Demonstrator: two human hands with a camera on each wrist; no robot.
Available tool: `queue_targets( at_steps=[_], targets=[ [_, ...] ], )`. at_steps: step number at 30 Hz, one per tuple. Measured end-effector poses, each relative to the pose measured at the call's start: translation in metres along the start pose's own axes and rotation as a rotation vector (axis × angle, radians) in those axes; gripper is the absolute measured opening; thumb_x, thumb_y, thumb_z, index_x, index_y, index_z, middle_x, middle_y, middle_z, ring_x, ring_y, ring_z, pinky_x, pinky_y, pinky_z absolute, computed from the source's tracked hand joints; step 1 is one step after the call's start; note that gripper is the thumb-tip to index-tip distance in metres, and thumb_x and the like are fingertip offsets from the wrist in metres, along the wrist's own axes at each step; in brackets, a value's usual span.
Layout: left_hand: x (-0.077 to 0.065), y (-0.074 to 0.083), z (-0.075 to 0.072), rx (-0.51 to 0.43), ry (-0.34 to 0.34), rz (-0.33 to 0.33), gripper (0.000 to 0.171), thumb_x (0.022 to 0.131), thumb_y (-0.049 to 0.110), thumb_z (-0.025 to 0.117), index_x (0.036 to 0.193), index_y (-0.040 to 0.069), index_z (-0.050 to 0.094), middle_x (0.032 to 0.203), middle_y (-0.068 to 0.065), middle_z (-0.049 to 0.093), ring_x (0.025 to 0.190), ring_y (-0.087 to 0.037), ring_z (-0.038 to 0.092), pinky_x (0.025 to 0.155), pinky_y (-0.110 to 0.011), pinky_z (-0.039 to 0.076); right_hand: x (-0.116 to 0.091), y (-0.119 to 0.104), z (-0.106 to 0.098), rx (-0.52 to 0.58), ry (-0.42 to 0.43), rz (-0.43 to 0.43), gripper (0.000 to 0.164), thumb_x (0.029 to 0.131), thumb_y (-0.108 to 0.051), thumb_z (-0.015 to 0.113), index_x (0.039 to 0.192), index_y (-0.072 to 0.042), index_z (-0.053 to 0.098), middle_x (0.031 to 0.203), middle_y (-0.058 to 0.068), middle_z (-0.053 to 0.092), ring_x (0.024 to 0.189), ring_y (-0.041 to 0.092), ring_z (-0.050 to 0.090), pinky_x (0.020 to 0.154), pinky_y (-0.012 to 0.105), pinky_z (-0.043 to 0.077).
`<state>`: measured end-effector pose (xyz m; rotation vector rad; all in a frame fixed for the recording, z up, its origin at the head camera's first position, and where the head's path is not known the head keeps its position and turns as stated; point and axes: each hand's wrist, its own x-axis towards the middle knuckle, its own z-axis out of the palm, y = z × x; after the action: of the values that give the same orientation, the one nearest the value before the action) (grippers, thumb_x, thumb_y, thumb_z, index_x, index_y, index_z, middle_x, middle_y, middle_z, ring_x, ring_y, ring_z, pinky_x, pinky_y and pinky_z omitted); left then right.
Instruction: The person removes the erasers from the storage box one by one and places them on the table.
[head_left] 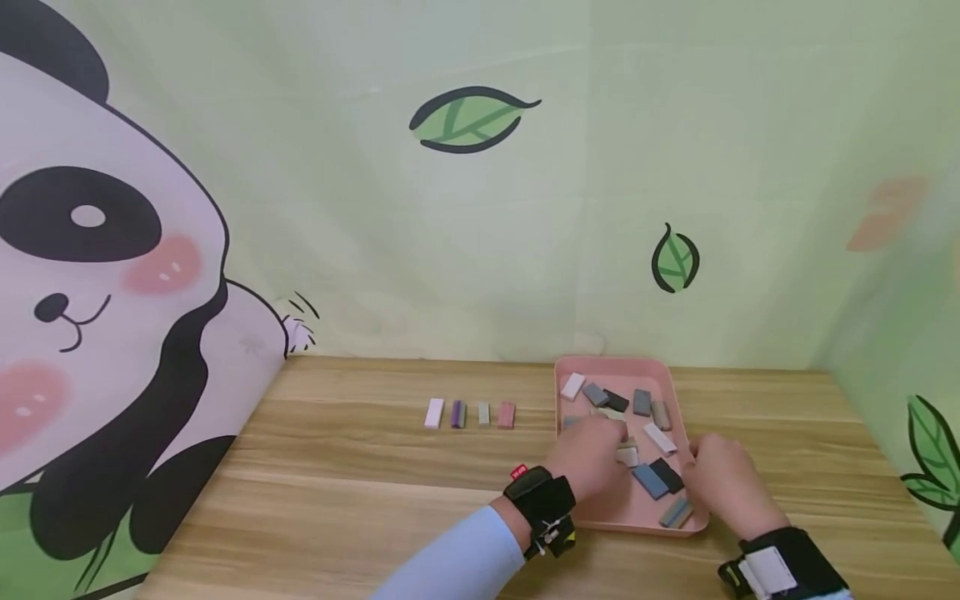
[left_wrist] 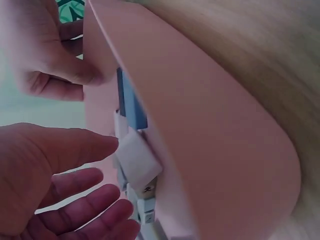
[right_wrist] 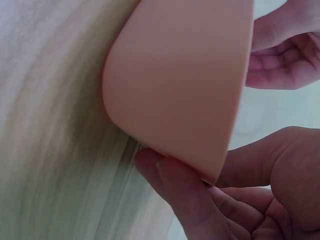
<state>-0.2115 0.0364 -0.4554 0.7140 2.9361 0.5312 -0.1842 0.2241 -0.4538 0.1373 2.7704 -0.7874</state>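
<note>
A pink tray [head_left: 611, 514] holds several small rectangular blocks in white, grey, black and blue. My left hand [head_left: 597, 454] reaches over the tray's left side, above the blocks. In the left wrist view its fingers are loosely bent and spread, with the thumb tip right at a white block [left_wrist: 139, 159]. Nothing shows gripped between those fingers. On the other side, my right hand [head_left: 726, 482] pinches the tray's right wall, thumb inside and fingers outside, as the right wrist view shows. A blue block [head_left: 649, 481] and a black block [head_left: 667, 475] lie between the hands.
Left of the tray, a white block [head_left: 434, 413], a purple-and-green block [head_left: 458, 414], a pale grey block [head_left: 483, 413] and a pink block [head_left: 506, 415] stand in a row on the wooden table [head_left: 337, 467]. Behind rises a printed panda backdrop [head_left: 480, 250].
</note>
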Motion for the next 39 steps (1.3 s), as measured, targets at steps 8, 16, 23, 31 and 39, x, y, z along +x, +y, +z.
queue_targets(
  at_steps=[8,16,23,31,39],
  targets=[
    [0.006,0.003,0.005,0.028,-0.053,-0.004,0.005,0.086,0.017,0.064,0.085,0.021,0.063,0.07,0.009,0.052,0.061,-0.008,0.047,0.054,-0.02,0.037,-0.001,-0.001,-0.002,-0.01,0.021,-0.012,0.032,0.084,-0.004,0.051,0.111,0.013,0.057,0.09,0.02,0.06,0.069,0.022,0.057,0.052,0.027,0.044],
    [0.008,0.007,0.007,0.161,-0.058,0.052,0.005,0.085,0.018,0.064,0.087,0.022,0.063,0.072,0.01,0.051,0.063,-0.006,0.045,0.055,-0.019,0.036,-0.001,0.001,0.0,-0.009,0.027,-0.004,0.032,0.083,-0.004,0.051,0.109,0.013,0.058,0.089,0.02,0.061,0.067,0.021,0.057,0.052,0.027,0.044],
    [0.008,0.008,0.01,0.193,-0.023,0.08,0.006,0.087,0.017,0.063,0.087,0.023,0.063,0.071,0.011,0.051,0.061,-0.004,0.045,0.052,-0.018,0.036,0.0,0.002,-0.001,-0.024,0.031,-0.011,0.032,0.083,-0.004,0.052,0.11,0.013,0.058,0.091,0.021,0.061,0.069,0.022,0.057,0.053,0.028,0.045],
    [0.009,0.011,0.011,0.127,-0.001,0.043,0.008,0.088,0.015,0.062,0.082,0.021,0.063,0.066,0.012,0.049,0.057,-0.004,0.045,0.052,-0.018,0.035,-0.001,0.002,-0.003,-0.016,0.024,0.001,0.033,0.084,-0.005,0.051,0.111,0.014,0.056,0.091,0.021,0.061,0.069,0.022,0.057,0.053,0.027,0.045],
    [-0.001,-0.001,-0.001,-0.05,-0.005,-0.011,0.01,0.088,0.018,0.062,0.079,0.018,0.063,0.07,0.008,0.052,0.062,-0.005,0.046,0.055,-0.018,0.038,0.001,0.003,0.002,-0.015,0.024,-0.006,0.036,0.084,-0.005,0.051,0.113,0.014,0.056,0.095,0.023,0.06,0.068,0.021,0.057,0.052,0.028,0.045]
  ],
)
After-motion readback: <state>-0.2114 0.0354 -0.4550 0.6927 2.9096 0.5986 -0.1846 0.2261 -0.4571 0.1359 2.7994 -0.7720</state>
